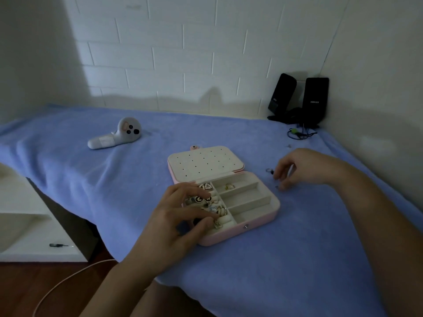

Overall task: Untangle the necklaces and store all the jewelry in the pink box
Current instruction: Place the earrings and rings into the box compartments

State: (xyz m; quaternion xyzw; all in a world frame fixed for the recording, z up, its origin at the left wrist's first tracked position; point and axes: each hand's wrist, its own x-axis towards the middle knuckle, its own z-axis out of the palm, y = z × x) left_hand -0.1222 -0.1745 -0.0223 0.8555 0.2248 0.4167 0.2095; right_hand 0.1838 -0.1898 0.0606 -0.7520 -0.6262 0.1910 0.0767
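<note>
While above pink box (231, 237), left hand (180, 221) palm-down.

Left hand (178, 216): bare from wrist to fingertips; slim fingers (194, 187), the knuckles showing as soft ridges in the dim light.
Left forearm (128, 277): bare all the way to the bottom edge of the view; smooth and slender, widening toward the elbow.
Right hand (304, 170): bare as well; slim fingers, the nails too small and dark to judge.
Right forearm (370, 213): bare up to the right edge of the view; the largest part of the person in sight.
Lower edge: a dull pinkish patch (174, 303) between the arms; clothing or leg, I cannot tell.
Light on the arms: grey shadow, so fine marks are lost.
</note>
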